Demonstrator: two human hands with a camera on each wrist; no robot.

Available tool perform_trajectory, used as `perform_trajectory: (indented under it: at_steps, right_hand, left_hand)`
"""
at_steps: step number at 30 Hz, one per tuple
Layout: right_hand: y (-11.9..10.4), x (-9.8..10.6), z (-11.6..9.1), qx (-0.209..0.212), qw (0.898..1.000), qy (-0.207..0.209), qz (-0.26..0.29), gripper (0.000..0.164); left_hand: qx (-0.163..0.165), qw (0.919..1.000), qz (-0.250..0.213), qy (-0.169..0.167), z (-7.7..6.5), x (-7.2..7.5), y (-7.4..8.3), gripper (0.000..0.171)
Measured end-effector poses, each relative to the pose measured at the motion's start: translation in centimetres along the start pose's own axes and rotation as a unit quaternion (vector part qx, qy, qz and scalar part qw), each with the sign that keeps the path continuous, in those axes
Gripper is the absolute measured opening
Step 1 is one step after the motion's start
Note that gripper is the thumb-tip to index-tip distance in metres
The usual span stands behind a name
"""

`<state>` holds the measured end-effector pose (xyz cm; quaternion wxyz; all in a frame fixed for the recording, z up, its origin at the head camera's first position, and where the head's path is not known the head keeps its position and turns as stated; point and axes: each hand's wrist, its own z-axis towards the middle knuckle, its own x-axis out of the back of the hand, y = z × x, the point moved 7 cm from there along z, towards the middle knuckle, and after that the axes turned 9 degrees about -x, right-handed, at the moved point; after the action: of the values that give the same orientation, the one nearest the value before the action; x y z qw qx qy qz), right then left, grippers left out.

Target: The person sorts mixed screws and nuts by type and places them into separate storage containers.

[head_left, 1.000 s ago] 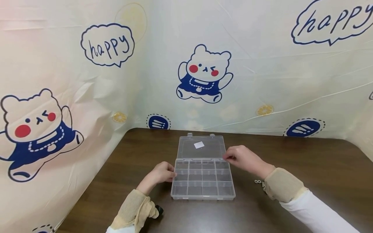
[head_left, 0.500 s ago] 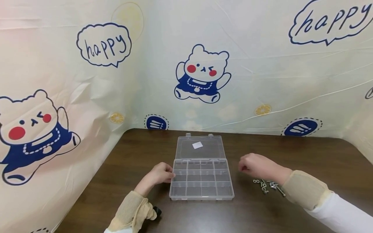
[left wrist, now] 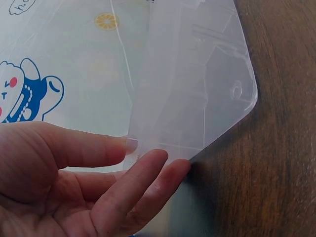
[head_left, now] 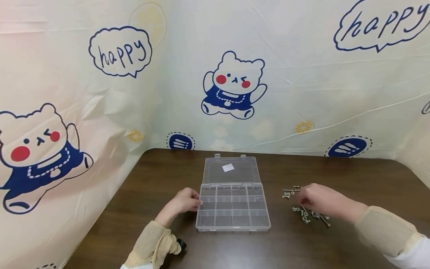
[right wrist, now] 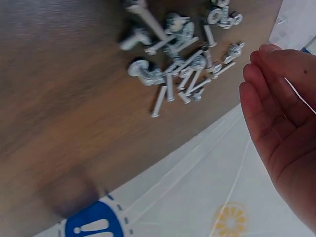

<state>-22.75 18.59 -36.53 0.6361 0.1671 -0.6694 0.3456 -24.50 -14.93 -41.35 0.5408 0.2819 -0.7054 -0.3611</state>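
The head view is looking forward and down at the table (head_left: 231, 250); nearer, wrist views are sharing the box (head_left: 233, 228) (left) and screws (right wrist: 189, 61) (right)

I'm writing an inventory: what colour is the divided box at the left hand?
The divided box is clear and colourless; the head view shows it best.

In the head view, the right hand (head_left: 320, 198) partly hides the metal fasteners (head_left: 315, 215); the right sleeve (head_left: 414, 251) is cut off.

Brown table (head_left: 168, 168), open compartment box (head_left: 233, 228), screws (right wrist: 159, 101), probably nuts (head_left: 294, 209)
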Motion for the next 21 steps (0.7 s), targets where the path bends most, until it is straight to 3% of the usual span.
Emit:
perform_trajectory:
  at_steps: [11,21]
  right_hand:
    - [1.6,-1.1,-2.8,-0.008,1.000,0.006,0.017,0.019]
    - [2.0,-2.5,-3.2,-0.008,1.000,0.014,0.011,0.024]
  left_hand:
    - [0.002,1.0000,-0.001,-0.003,-0.2,0.1,0.4,0.011]
    - [-0.003,1.0000,-0.009,-0.002,-0.3,0.1,0.3,0.012]
